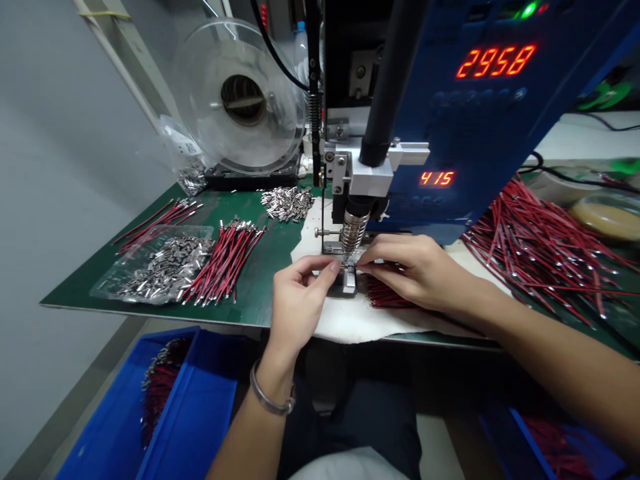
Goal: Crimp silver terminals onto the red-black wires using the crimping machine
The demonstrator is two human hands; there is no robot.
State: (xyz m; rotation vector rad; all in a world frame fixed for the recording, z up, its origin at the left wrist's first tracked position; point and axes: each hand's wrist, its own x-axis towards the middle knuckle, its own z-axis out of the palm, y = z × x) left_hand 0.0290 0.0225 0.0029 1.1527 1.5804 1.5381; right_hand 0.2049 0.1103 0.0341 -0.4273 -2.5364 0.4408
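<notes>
My left hand is closed in a pinch, thumb against forefinger, at the left of a small metal fixture. From the other side my right hand also pinches at the fixture, and its fingertips hide what they hold. Just above the fingertips stands the soldering head with its coiled spring, mounted on a blue machine with red digits. Under my right hand lies a bundle of red-and-black wires on a white sheet.
Left on the green table are a bag of metal connectors, a wire bundle and loose connectors. A clear reel stands behind. Many wires lie right. Blue bins sit below the table edge.
</notes>
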